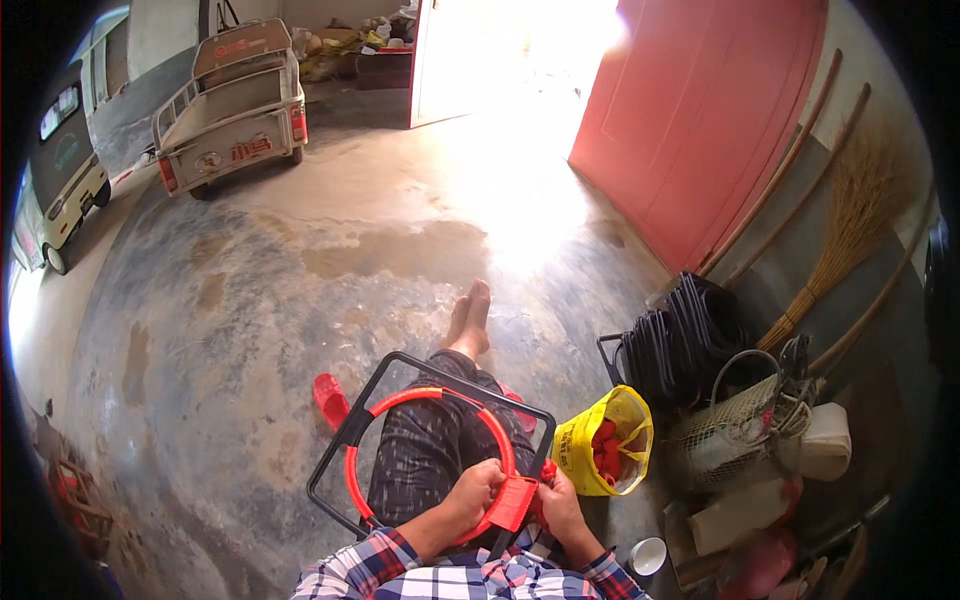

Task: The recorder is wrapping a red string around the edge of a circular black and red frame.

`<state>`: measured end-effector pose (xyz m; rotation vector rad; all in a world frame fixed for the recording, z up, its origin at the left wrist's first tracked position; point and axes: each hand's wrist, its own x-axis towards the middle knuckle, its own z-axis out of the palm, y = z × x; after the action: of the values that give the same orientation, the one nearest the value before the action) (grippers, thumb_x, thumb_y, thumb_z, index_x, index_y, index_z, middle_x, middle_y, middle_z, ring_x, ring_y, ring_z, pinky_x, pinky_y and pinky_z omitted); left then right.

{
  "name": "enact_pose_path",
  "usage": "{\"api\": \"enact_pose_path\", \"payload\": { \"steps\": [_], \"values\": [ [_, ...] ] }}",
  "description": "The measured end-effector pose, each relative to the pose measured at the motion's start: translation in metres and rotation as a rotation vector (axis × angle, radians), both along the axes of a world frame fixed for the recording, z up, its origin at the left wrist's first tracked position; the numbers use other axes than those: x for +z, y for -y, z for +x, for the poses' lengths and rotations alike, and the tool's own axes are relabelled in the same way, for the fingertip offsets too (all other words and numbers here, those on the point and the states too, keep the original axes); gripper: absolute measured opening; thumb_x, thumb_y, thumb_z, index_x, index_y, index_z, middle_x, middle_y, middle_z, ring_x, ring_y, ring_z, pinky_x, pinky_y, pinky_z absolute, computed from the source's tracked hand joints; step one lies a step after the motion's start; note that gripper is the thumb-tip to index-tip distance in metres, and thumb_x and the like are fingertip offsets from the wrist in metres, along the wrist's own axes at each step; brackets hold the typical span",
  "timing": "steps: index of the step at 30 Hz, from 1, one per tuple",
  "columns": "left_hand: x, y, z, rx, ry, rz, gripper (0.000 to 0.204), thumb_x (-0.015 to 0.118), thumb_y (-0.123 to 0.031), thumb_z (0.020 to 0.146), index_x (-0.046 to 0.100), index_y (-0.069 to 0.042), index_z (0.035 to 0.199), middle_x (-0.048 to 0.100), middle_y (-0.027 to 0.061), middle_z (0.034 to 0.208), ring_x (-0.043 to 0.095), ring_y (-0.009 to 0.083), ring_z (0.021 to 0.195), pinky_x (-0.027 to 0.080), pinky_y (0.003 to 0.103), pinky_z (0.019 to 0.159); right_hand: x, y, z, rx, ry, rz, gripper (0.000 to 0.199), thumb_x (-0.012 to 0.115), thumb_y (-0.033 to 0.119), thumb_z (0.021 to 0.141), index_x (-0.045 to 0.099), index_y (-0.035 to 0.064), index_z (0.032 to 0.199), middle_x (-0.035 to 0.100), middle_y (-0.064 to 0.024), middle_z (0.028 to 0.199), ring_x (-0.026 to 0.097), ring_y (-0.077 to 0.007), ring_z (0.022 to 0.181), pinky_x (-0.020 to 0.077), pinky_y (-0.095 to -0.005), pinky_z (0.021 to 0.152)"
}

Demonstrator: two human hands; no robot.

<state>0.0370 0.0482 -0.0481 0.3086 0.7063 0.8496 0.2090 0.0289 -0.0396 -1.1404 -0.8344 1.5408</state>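
Across my lap lies a black tubular frame [398, 357] with rounded corners. An orange-red ring [352, 470] sits inside it, with darker joints along its rim. My left hand [474, 497] is closed on the ring's right side, next to a flat red piece [513, 503] wrapped at the frame's right bar. Just right of that bar, my right hand [562, 510] is closed around a small red part [548, 470], mostly hidden by the fingers. Beside my right knee stands a yellow bag-like bucket [572, 448] holding several red pieces [606, 450].
Folded black frames [690, 325] are stacked at the right, near a wire mesh basket [715, 425] and a straw broom [850, 215]. A white cup [648, 556] stands low right. Red slippers [330, 400] lie by my legs. A cargo tricycle [235, 110] and red door [690, 110] stand farther off.
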Motion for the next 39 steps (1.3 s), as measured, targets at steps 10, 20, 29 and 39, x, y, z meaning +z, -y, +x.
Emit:
{"api": "enact_pose_path", "payload": {
  "steps": [10, 20, 29, 39],
  "values": [
    [0.012, -0.006, 0.003, 0.063, -0.08, -0.059, 0.006, 0.047, -0.009, 0.079, 0.051, -0.013, 0.077, 0.048, -0.0031, 0.066, 0.039, 0.0066, 0.051, 0.027, 0.022, 0.044, 0.002, -0.009, -0.004, 0.074, 0.031, -0.041, 0.031, 0.049, -0.005, 0.091, 0.053, -0.0009, 0.121, 0.064, -0.0081, 0.11, 0.063, -0.0148, 0.096, 0.0517, -0.0289, 0.087],
    [0.019, -0.008, 0.001, 0.101, -0.122, -0.104, 0.015, 0.045, -0.008, 0.081, 0.057, -0.007, 0.09, 0.061, 0.0028, 0.078, 0.055, 0.0091, 0.059, 0.039, 0.02, 0.049, 0.0, -0.013, 0.003, 0.033, 0.161, -0.066, 0.004, 0.056, 0.011, 0.095, 0.055, 0.0068, 0.096, 0.054, 0.0041, 0.077, 0.051, -0.0056, 0.065, 0.0427, -0.021, 0.058],
    [0.005, -0.009, -0.003, 0.052, -0.111, -0.051, 0.017, 0.045, -0.008, 0.083, 0.057, -0.004, 0.095, 0.065, 0.008, 0.087, 0.063, 0.0143, 0.071, 0.051, 0.024, 0.063, 0.004, -0.013, 0.004, 0.038, 0.103, -0.114, 0.002, 0.056, 0.008, 0.094, 0.054, 0.0085, 0.095, 0.053, 0.0028, 0.076, 0.053, -0.007, 0.062, 0.0462, -0.0218, 0.056],
    [0.019, -0.007, -0.003, 0.065, -0.047, -0.037, 0.017, 0.044, -0.007, 0.084, 0.054, -0.001, 0.097, 0.065, 0.0121, 0.089, 0.066, 0.0197, 0.076, 0.056, 0.03, 0.07, -0.009, -0.012, 0.003, 0.032, 0.06, -0.081, 0.01, 0.057, 0.011, 0.095, 0.055, 0.0079, 0.104, 0.055, 0.0041, 0.079, 0.052, -0.0051, 0.063, 0.0432, -0.0204, 0.054]
  ]
}}
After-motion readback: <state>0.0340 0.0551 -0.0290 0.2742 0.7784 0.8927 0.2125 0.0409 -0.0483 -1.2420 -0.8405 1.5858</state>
